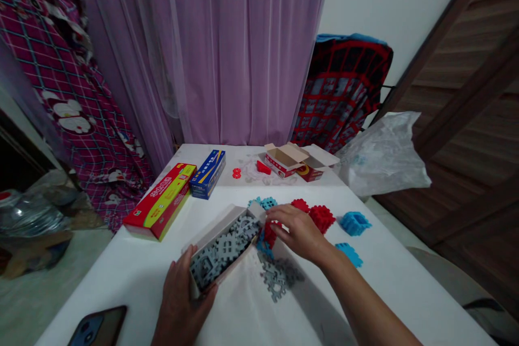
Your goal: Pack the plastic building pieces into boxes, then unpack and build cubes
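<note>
My left hand point(184, 292) grips the near end of an open, narrow cardboard box point(235, 269), its thumb along the front side and its fingers behind. Grey interlocking plastic pieces point(227, 246) fill this box, which lies slantwise. At the box's far end, by its raised flap point(256, 210), is my right hand point(298, 227), its fingers bent and its thumb apart from them; no piece shows in its grasp. Beneath and beside it are red pieces point(322, 218) and blue pieces point(265, 247). Loose grey pieces point(276, 277) lie on the white table point(243, 313) below.
A red-and-yellow box point(162, 200) and a blue box point(208, 174) stand at the left. Opened boxes point(284, 162) sit at the back right, beside a plastic bag point(383, 154). Small red pieces point(237, 173) lie farther back, blue shapes point(354, 223) at right, a phone point(99, 327) front left.
</note>
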`<state>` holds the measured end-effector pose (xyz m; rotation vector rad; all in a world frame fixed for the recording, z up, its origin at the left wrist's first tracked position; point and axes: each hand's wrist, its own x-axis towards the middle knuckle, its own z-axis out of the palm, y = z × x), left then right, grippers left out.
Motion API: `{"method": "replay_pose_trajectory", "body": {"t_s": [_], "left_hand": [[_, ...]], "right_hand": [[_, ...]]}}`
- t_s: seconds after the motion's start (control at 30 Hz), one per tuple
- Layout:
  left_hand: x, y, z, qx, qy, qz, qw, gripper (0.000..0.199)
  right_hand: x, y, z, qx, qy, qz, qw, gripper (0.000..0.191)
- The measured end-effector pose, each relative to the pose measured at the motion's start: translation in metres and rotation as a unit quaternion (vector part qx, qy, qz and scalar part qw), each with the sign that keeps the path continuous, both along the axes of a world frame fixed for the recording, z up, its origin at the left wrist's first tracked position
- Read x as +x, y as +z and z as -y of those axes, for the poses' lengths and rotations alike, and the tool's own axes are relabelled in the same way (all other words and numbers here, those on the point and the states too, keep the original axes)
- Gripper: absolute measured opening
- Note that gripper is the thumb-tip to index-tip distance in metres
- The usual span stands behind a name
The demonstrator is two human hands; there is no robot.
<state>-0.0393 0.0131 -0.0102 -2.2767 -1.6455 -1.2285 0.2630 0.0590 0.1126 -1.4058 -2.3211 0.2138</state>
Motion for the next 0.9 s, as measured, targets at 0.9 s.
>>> {"method": "replay_pose_trajectory", "body": {"t_s": [0.9], "left_hand": [[-0.001, 0.005, 0.002, -0.064, -0.012, 0.032, 0.997, 0.079]], "right_hand": [[0.007, -0.027, 0.048, -0.094, 0.044, -0.009, 0.995, 0.030]]}}
